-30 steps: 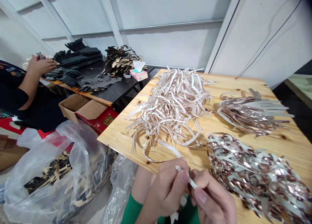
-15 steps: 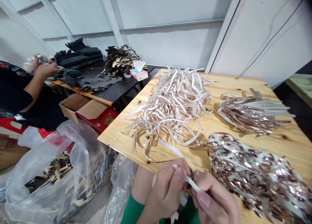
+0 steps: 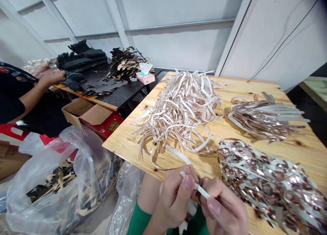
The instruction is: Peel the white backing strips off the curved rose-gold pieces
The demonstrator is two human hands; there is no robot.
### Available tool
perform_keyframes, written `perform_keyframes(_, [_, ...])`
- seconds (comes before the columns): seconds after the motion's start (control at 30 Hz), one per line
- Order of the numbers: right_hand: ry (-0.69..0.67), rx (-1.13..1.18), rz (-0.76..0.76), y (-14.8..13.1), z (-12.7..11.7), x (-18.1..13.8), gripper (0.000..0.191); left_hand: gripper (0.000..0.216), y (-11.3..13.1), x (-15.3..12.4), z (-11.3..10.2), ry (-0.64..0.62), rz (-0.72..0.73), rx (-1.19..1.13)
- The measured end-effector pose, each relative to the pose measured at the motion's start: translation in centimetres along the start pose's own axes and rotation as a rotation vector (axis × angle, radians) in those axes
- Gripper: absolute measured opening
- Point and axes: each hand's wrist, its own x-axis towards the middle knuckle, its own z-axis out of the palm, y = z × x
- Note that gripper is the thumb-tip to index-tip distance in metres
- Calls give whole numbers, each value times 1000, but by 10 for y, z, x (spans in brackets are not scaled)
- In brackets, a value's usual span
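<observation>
Both of my hands meet at the near edge of the wooden table, pinching one narrow white strip [image 3: 202,190] between them. My left hand [image 3: 176,194] is closed on the strip's upper end, thumb on top. My right hand [image 3: 224,206] grips its lower end between thumb and fingers. Just beyond my hands lies a loose heap of long white and rose-gold strips [image 3: 178,109], with one curled strip reaching toward my left hand. To the right of my right hand is a pile of shiny, crinkled rose-gold and white strips [image 3: 270,184].
A bundle of straighter strips [image 3: 265,121] lies at the table's right. On the left are a clear plastic bag of scraps [image 3: 89,160], an opened carton [image 3: 89,110], and a black table [image 3: 120,95] with a tissue box [image 3: 145,78] and dark pieces. A co-worker [image 3: 28,95] works there.
My hands stay almost still with the strip between them; my right hand shifts very slightly left. The co-worker's hands have moved a little to the right and down.
</observation>
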Motion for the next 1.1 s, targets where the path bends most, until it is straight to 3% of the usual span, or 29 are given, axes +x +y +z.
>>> perform_keyframes(0.13, [-134, -43, -35, 5, -13, 5, 27, 42, -1, -1, -1, 3, -17, -1])
perform_keyframes(0.4, [-163, -34, -25, 8, -21, 6, 25, 42, -1, 1, -3, -5, -9, -19])
perform_keyframes(0.73, [88, 20, 115, 1, 4, -2, 31, 43, 3, 2, -5, -20, -33, 7])
perform_keyframes(0.93, [90, -1, 104, 1, 5, -3, 36, 42, 5, 3, -6, -20, -54, 3])
perform_keyframes(1.1, [17, -43, 73, 5, -8, 2, 36, 45, 6, 2, -7, -14, -110, 48])
